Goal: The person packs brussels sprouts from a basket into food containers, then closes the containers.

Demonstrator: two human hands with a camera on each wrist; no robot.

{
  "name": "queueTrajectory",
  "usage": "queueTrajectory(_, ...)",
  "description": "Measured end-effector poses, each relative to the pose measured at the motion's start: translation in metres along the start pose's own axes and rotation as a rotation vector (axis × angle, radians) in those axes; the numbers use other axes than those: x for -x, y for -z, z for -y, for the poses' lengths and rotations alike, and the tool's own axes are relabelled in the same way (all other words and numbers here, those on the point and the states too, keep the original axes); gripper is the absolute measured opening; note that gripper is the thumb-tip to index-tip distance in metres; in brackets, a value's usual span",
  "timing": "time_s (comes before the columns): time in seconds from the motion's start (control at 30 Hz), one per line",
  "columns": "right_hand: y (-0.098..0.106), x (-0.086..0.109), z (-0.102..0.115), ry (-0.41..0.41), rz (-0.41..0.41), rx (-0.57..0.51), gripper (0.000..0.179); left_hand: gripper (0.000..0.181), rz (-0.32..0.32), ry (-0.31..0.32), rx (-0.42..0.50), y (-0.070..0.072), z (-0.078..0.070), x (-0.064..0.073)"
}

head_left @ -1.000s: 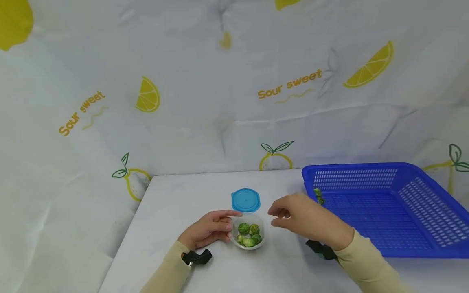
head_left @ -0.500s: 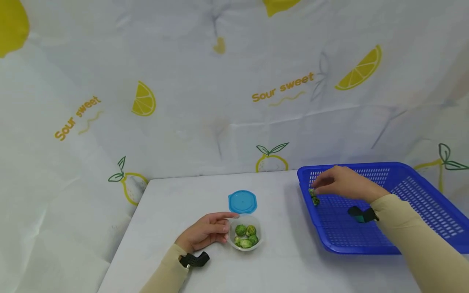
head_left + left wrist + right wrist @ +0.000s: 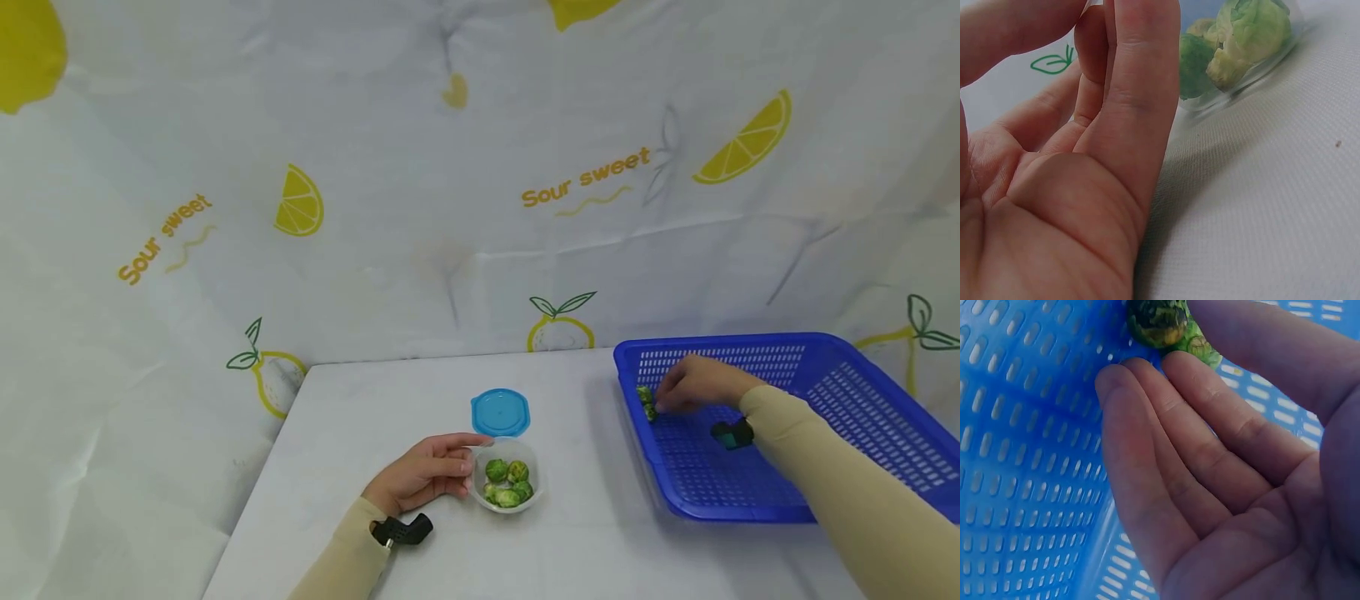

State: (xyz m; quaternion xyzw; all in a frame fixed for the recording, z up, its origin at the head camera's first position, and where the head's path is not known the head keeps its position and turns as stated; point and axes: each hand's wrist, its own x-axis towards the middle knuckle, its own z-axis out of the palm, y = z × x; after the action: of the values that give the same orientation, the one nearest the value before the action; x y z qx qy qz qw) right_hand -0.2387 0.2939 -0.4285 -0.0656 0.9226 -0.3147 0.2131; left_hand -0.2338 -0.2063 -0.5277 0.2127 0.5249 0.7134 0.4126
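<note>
In the head view my left hand (image 3: 423, 473) rests beside a clear round bowl (image 3: 534, 467), its index finger along the rim and other fingertips at the side. Several Brussels sprouts (image 3: 507, 497) lie in the bowl. My right hand (image 3: 701, 383) reaches down into the blue basket (image 3: 738, 512) at the right. Two or so more sprouts (image 3: 643, 395) lie against the basket's left wall, right at its fingertips. In the right wrist view the fingers (image 3: 1204, 450) are loosely bent, with a dark-spotted sprout (image 3: 1159, 322) just beyond the tips, near the thumb.
A blue lid (image 3: 500, 412) lies flat on the white table (image 3: 375, 400), just behind the bowl. A lemon-printed cloth (image 3: 420, 250) hangs behind the table. The basket's raised slotted walls surround the right hand.
My right hand has moved from beside the bowl over into the basket, then lower, close to the sprouts. My left hand has stayed at the bowl.
</note>
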Motion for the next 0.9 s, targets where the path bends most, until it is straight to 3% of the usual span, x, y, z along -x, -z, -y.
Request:
queueTrajectory(0.5,-0.012,-0.002,0.011,-0.092,-0.066,-0.036,0.023,0.057,0.014,0.005,0.008,-0.002,-0.004,0.0)
queueTrajectory(0.9,-0.015,-0.005,0.008,-0.116,-0.074,-0.029,0.02,0.058,0.015,-0.006,0.014,-0.003,-0.003,0.001)
